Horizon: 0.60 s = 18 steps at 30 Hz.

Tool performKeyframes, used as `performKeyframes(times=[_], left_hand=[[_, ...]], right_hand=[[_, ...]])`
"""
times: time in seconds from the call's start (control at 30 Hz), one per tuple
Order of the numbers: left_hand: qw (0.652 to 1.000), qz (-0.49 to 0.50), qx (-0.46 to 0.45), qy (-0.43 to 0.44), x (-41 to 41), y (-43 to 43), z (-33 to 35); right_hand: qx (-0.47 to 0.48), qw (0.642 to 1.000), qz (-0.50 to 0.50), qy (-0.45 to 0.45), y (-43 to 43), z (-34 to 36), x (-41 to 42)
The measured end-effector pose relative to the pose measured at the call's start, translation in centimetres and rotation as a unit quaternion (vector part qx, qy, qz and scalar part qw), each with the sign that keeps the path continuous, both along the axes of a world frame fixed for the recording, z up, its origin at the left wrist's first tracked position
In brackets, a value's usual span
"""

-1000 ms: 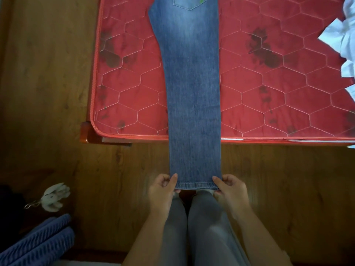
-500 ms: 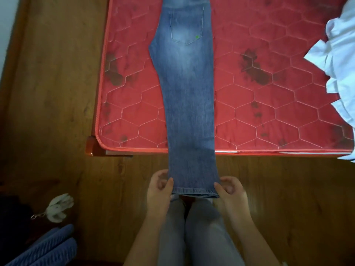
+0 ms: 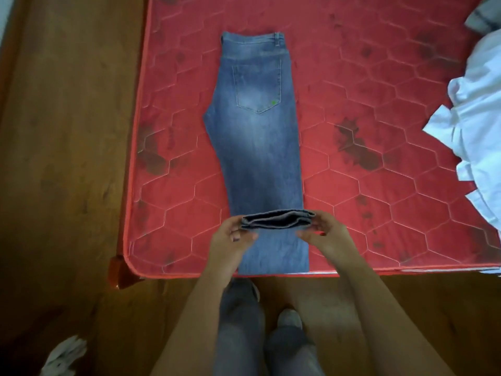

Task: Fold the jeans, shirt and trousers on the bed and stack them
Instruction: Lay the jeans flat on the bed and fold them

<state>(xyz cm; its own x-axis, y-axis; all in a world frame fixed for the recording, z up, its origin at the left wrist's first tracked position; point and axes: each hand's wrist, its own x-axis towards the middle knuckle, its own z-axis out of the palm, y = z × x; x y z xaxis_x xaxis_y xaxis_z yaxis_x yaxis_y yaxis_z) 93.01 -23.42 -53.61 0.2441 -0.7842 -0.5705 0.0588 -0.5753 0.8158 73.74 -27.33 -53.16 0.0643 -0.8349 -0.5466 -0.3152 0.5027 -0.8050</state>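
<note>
Jeans [image 3: 257, 147], blue denim, one item: lay on the bed [image 3: 379, 213], folded lengthwise leg on leg, waistband at the far end, back pocket with a small green mark facing up. Lower legs were doubled back from the bed's near edge; hem ends [image 3: 276, 219] were held raised above the leg cloth, stacked layers showing.
Left hand [image 3: 230, 237]: pinched the left corner of the hem ends, fingers curled round it.
Right hand [image 3: 325, 230]: gripped the right corner likewise.
Bed: red mattress quilted in hexagons, dark stains in several spots, wooden corner at near left.
White garment [image 3: 477, 126]: crumpled at the mattress's right edge, well apart from the jeans; kind could not be told.
Floor [image 3: 67, 131]: brown wood.
Pale object [image 3: 65, 356]: on the floor at near left, too blurred to identify.
Grey-clad legs [image 3: 241, 335]: stood at the bed's near edge.
</note>
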Motion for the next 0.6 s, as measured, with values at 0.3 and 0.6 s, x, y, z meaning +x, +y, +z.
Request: performKeyframes(times=[0.3, 0.6], left_hand=[[0.996, -0.012, 0.016, -0.092, 2.8, -10.6, -4.0], [0.993, -0.015, 0.033, -0.110, 3.4, -19.3, -10.0]], right_hand=[[-0.008, 0.995, 0.023, 0.097, -10.4, -4.1, 2.4], [-0.022, 0.991, 0.045, 0.120, -19.5, -11.1, 4.0]])
